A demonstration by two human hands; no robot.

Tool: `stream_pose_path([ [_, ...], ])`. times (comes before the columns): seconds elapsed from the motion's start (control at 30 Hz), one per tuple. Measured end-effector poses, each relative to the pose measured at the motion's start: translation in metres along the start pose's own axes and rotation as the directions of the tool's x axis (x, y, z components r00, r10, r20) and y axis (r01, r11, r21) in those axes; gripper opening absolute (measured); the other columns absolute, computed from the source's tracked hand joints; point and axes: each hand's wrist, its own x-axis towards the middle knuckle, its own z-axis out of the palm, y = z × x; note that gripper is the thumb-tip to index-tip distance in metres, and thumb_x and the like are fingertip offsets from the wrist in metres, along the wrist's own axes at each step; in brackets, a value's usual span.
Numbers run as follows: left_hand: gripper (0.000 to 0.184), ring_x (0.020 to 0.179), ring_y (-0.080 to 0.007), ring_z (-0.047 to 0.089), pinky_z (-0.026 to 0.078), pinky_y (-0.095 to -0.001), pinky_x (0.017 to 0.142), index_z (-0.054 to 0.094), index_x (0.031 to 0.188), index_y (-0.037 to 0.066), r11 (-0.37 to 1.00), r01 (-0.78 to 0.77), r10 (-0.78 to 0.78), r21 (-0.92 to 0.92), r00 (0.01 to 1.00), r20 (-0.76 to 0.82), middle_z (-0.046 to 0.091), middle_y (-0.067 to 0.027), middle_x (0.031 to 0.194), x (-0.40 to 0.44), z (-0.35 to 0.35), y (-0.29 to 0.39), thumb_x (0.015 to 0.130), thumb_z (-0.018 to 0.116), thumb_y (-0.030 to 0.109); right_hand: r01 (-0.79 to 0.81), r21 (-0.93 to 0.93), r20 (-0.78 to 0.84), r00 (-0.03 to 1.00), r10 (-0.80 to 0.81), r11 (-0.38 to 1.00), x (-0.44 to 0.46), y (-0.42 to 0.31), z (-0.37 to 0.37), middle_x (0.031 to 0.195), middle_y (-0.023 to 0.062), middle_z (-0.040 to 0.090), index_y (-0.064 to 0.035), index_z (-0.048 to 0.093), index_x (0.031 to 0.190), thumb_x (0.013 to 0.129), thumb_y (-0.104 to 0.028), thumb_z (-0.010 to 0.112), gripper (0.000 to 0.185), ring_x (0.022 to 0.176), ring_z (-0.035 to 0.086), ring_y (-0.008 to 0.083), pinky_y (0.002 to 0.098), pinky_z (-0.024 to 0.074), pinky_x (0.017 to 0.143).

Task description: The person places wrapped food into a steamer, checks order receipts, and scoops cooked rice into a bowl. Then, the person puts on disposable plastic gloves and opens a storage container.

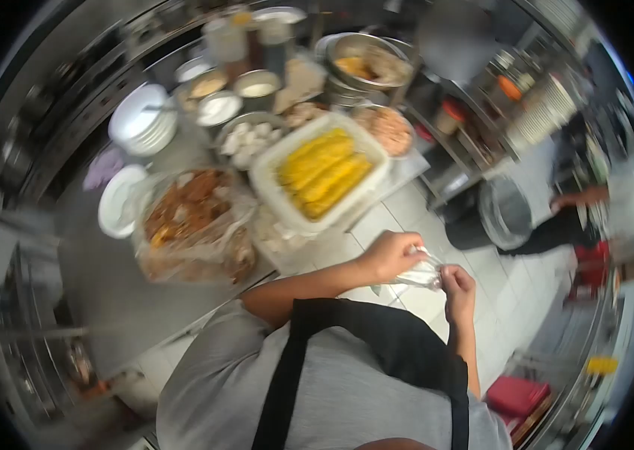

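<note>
My left hand point(392, 256) is closed on one end of a thin clear plastic piece point(423, 274), perhaps a small bag. The fingers of my right hand point(459, 285) pinch its other end, so it is stretched between both hands in front of my apron. Whether anything is inside the plastic cannot be made out. Nearest to my left hand is a white rectangular tub point(268, 180) holding long yellow pieces point(324, 174) of food. Left of the tub, a large clear bag point(156, 262) full of reddish-brown food point(188, 210) lies on the metal counter point(99, 300).
Stacked white bowls point(141, 124), a bowl of white chunks point(249, 142), and a pan of orange-pink food point(388, 131) surround the tub. Metal bowls point(366, 64) stand behind. At the right, a person's arm point(583, 197) is beside a clear bin point(504, 214). A red box point(518, 396) sits lower right.
</note>
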Motion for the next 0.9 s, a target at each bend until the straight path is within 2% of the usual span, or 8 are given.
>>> stream_pose_path([
  [0.03, 0.018, 0.046, -0.0181, 0.052, 0.039, -0.0325, 0.047, 0.06, 0.086, 0.003, 0.997, 0.058, -0.061, 0.054, 0.997, 0.052, 0.055, -0.0118, 0.055, 0.005, 0.005, 0.008, 0.08, 0.066, 0.019, -0.045, 0.126, 0.035, 0.999, 0.041, 0.991, -0.003, 0.004, -0.011, 0.078, 0.0079, 0.064, 0.0037, 0.062, 0.089, 0.087, -0.007, 0.058, 0.011, 0.073, 0.06, 0.0126, 0.0259, 0.0483, 0.069],
  [0.1, 0.016, 0.045, -0.0151, 0.051, 0.038, -0.0306, 0.046, 0.06, 0.085, 0.003, 0.998, 0.063, -0.061, -0.015, 0.992, 0.113, 0.055, -0.0099, 0.054, 0.015, 0.029, 0.011, 0.081, 0.065, 0.018, -0.064, 0.32, -0.007, 0.997, 0.07, 0.945, -0.016, 0.0, -0.025, 0.081, 0.0095, 0.065, 0.0038, 0.062, 0.09, 0.084, -0.003, 0.061, 0.009, 0.076, 0.062, 0.0144, 0.0273, 0.0495, 0.072],
  [0.2, 0.015, 0.048, -0.005, 0.041, 0.032, -0.0241, 0.045, 0.062, 0.087, 0.005, 0.994, 0.098, -0.105, 0.038, 0.959, 0.263, 0.051, 0.0002, 0.053, 0.035, 0.073, 0.018, 0.083, 0.065, 0.019, 0.013, 0.441, -0.042, 0.999, 0.006, 0.898, -0.034, 0.017, -0.068, 0.083, 0.0104, 0.066, 0.0036, 0.062, 0.09, 0.08, 0.0, 0.064, 0.011, 0.078, 0.063, 0.0159, 0.0285, 0.0502, 0.074],
  [0.3, 0.014, 0.051, -0.0061, 0.043, 0.034, -0.024, 0.048, 0.063, 0.087, 0.006, 0.989, 0.019, -0.078, 0.149, 0.91, 0.406, 0.051, 0.0008, 0.054, 0.055, 0.131, 0.038, 0.083, 0.065, 0.019, 0.016, 0.543, -0.149, 0.986, 0.078, 0.839, -0.061, 0.036, -0.115, 0.084, 0.0106, 0.066, 0.0022, 0.062, 0.087, 0.077, 0.003, 0.066, 0.011, 0.077, 0.063, 0.0157, 0.0286, 0.0503, 0.074],
  [0.47, 0.012, 0.055, -0.0078, 0.045, 0.037, -0.0249, 0.052, 0.062, 0.085, 0.006, 0.979, -0.151, 0.047, 0.14, 0.824, 0.564, 0.051, 0.0006, 0.058, 0.087, 0.258, 0.047, 0.082, 0.065, 0.016, 0.043, 0.455, -0.418, 0.892, 0.171, 0.889, -0.101, 0.08, -0.208, 0.072, 0.0023, 0.058, -0.0037, 0.056, 0.075, 0.084, -0.013, 0.064, 0.016, 0.067, 0.054, 0.0096, 0.0238, 0.044, 0.065],
  [0.6, 0.008, 0.059, -0.0063, 0.045, 0.038, -0.0236, 0.054, 0.061, 0.082, 0.004, 0.985, -0.158, 0.084, 0.069, 0.79, 0.608, 0.053, 0.0029, 0.062, 0.121, 0.363, 0.034, 0.081, 0.064, 0.012, 0.253, 0.472, -0.579, 0.811, 0.08, 0.845, -0.116, 0.088, -0.284, 0.078, 0.0039, 0.06, -0.0038, 0.056, 0.083, 0.083, -0.009, 0.063, 0.009, 0.068, 0.055, 0.0109, 0.0242, 0.044, 0.068],
  [0.7, 0.009, 0.059, -0.0045, 0.043, 0.037, -0.022, 0.054, 0.061, 0.082, 0.003, 0.988, -0.149, 0.085, 0.048, 0.769, 0.633, 0.052, 0.0031, 0.062, 0.143, 0.419, 0.045, 0.081, 0.065, 0.012, 0.242, 0.46, -0.654, 0.743, 0.142, 0.855, -0.123, 0.091, -0.338, 0.08, 0.0048, 0.062, -0.0032, 0.06, 0.087, 0.081, -0.01, 0.065, 0.009, 0.07, 0.057, 0.0122, 0.0249, 0.0457, 0.07],
  [0.9, 0.013, 0.059, -0.0045, 0.046, 0.039, -0.0215, 0.054, 0.06, 0.082, 0.002, 0.967, -0.249, 0.139, 0.051, 0.687, 0.714, 0.056, -0.0001, 0.062, 0.182, 0.533, 0.044, 0.08, 0.067, 0.013, 0.18, 0.646, -0.523, 0.813, 0.258, 0.742, -0.128, 0.125, -0.436, 0.089, 0.0073, 0.067, -0.0014, 0.065, 0.096, 0.083, -0.012, 0.063, 0.017, 0.078, 0.062, 0.0154, 0.0305, 0.05, 0.073],
])
